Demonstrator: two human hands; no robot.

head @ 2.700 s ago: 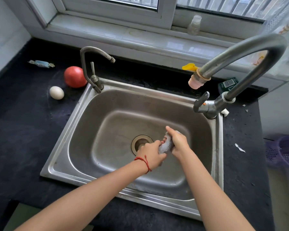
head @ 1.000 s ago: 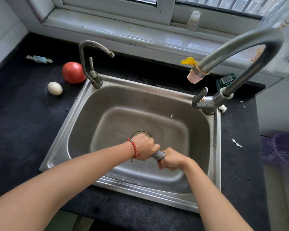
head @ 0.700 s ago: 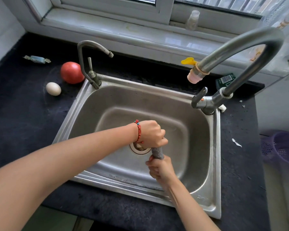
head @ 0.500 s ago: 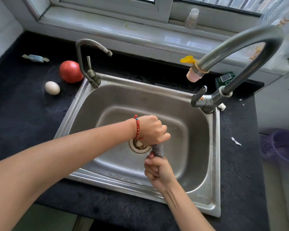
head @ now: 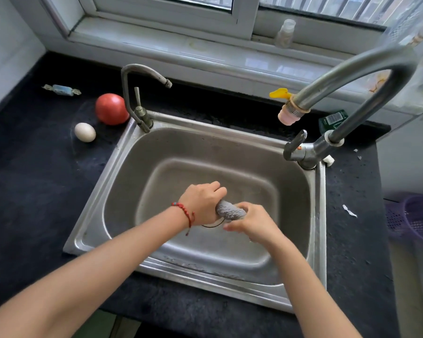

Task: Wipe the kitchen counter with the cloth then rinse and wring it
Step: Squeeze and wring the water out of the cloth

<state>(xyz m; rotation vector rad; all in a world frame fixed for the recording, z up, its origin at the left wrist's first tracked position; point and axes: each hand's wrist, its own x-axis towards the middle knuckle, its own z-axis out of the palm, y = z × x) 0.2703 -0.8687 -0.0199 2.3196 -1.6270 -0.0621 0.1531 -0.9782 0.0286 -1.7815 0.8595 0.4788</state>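
Note:
A grey cloth [head: 230,211], twisted into a tight roll, lies level between my two hands above the middle of the steel sink [head: 122,167]. My left hand [head: 202,202], with a red bead bracelet at the wrist, grips its left end. My right hand [head: 250,222] closes around its right end. The drain is mostly hidden under the hands. The dark counter [head: 34,191] surrounds the sink. No water runs from the big tap [head: 352,74], whose pink nozzle hangs over the sink's back right.
On the counter at the left lie a tomato [head: 111,109], an egg [head: 84,132] and a wrapped sweet [head: 61,89]. A small tap [head: 137,93] stands at the sink's back left corner. White scraps [head: 349,211] lie on the right counter, beside a purple basket [head: 418,218].
The cloth roll has turned from upright to level. My right hand moved from below my left hand to its right, and both hands keep hold of the cloth.

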